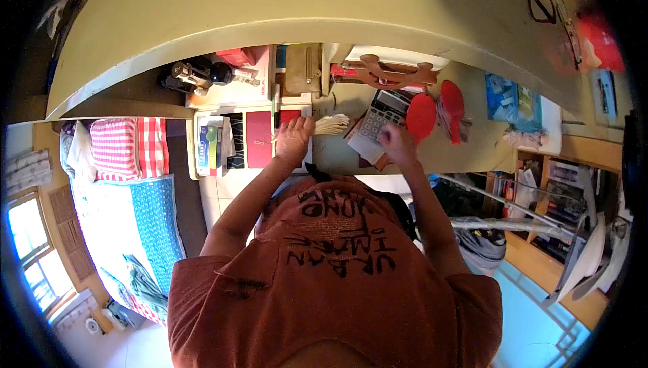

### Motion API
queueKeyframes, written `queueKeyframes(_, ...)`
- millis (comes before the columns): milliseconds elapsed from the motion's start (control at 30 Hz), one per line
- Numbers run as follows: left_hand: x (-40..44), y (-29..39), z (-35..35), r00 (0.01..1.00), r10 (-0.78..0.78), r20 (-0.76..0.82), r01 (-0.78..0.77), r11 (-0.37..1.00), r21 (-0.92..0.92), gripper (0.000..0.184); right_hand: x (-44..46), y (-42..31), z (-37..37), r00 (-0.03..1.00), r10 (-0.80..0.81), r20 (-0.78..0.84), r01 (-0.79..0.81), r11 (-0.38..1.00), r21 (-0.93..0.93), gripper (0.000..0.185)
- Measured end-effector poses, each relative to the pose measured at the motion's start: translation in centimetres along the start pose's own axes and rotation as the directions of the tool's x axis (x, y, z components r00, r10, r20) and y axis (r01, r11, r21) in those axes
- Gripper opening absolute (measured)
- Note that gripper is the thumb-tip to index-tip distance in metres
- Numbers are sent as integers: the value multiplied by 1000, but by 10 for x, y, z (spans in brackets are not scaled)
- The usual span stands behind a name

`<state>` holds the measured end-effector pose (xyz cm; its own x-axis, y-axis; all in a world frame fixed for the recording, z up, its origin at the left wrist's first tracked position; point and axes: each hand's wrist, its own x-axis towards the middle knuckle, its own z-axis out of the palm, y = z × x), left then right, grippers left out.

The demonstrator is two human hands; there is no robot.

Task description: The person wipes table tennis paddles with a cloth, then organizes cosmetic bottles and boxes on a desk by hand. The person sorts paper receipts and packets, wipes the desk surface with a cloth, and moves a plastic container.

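My left hand (294, 140) lies with its fingers extended on a dark red booklet (259, 140), next to a fanned bundle of pale papers (331, 124). My right hand (399, 144) is curled at the lower right of a grey calculator (373, 124); whatever its fingers may hold is hidden. White paper (366, 147) lies under the calculator's near end. Just beyond the right hand is a red paddle-shaped object (421, 116), with a second red one (451, 100) to its right.
A brown wooden object (397, 74) and a brown pouch (302, 69) lie at the back. Blue packets (514, 103) are on the right. A green-and-blue box (211, 145) stands at the left. A pale yellow panel edge (324, 24) spans the top.
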<state>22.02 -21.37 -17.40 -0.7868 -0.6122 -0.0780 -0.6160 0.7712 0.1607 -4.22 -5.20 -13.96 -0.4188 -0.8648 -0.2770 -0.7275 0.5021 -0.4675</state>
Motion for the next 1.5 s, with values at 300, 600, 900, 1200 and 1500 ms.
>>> queueKeyframes(300,-51,-31,17,908,-385,-165,108,595,-797,53,65,-24,130,899,-221,-378,358,867,346,46)
queueKeyframes(600,-40,-26,40,924,-380,-43,55,244,-968,72,54,-82,124,938,6,345,-345,-31,938,44)
queueKeyframes(900,-33,-44,44,930,-365,-40,66,274,-960,55,50,-87,57,966,-238,104,128,783,609,113)
queueKeyframes(1200,-30,-41,33,946,-324,-5,74,232,-970,60,71,-81,84,801,-590,105,535,783,316,58)
queueKeyframes(1500,-40,-40,60,938,-343,55,81,61,-995,72,48,-109,56,855,-499,-143,518,806,286,72)
